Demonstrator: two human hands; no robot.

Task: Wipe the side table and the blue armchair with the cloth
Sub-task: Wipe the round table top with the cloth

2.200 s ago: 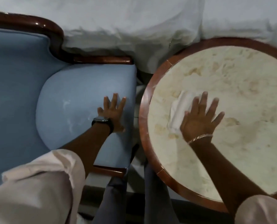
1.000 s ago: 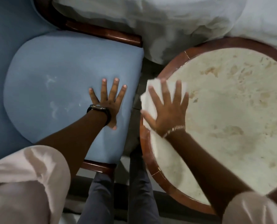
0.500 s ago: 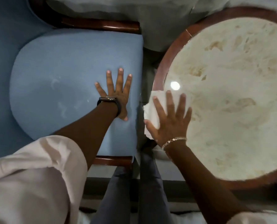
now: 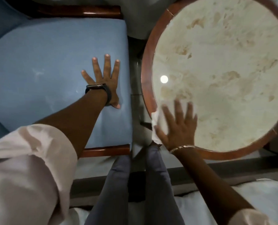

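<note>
Seen from directly above, a round side table [image 4: 224, 75] with a pale, mottled stone top and a reddish wooden rim fills the upper right, and a blue armchair [image 4: 54, 65] with a padded seat and dark wooden trim fills the upper left, with a narrow gap of floor between them. On the table's near-left edge, the right hand [image 4: 178, 127] lies flat, palm down, fingers [image 4: 178, 109] spread and extended toward the table's centre; it is slightly blurred. A white cloth [image 4: 157, 122] is pressed under this hand: it shows past the thumb side and beneath the spread fingers, with its crumpled edge overhanging the wooden rim just left of the palm. A thin chain bracelet [image 4: 181, 148] circles that wrist. On the armchair's seat, the left hand [image 4: 105, 82] rests flat as well, fingers straight and apart, holding nothing, near the seat's right edge. A dark watch [image 4: 99, 90] sits on its wrist. Both forearms are bare below rolled pale sleeves [image 4: 26, 168]. Between the arms, at the bottom, the person's legs in dark trousers [image 4: 118, 189] point toward the gap. A small bright round reflection [image 4: 164, 79] shines on the tabletop, above the cloth.
</note>
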